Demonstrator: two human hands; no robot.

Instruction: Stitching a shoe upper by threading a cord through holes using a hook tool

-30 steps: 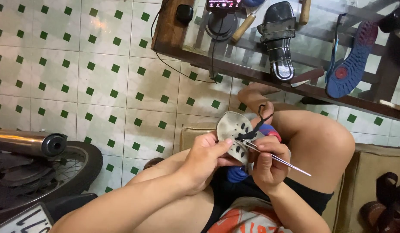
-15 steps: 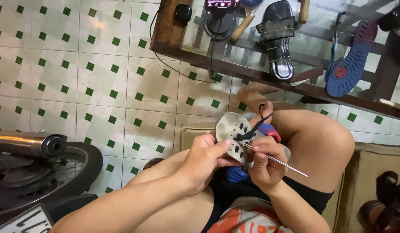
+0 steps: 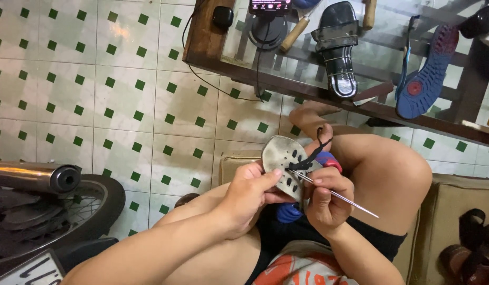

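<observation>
My left hand [image 3: 250, 196] grips the near edge of a worn grey shoe sole [image 3: 283, 158] with dark slots, held up over my lap. My right hand [image 3: 326, 203] pinches a long thin metal needle [image 3: 339, 196] whose tip lies against the sole's slots and whose free end points down to the right. A black cord [image 3: 314, 153] runs from the sole up past my right fingers. A blue and red shoe part [image 3: 329, 161] shows behind the sole, partly hidden by my right hand.
A glass-topped wooden table [image 3: 207, 45] ahead carries a black sandal [image 3: 340, 50], a blue sole [image 3: 426, 76], a phone on a stand [image 3: 270, 21] and wooden-handled tools. A motorbike wheel and exhaust pipe [image 3: 38, 179] stand at the left. Brown sandals [image 3: 474, 248] lie at the right.
The sole and both hands have stayed almost in place. The needle's free end has shifted slightly as my right hand worked it at the sole.
</observation>
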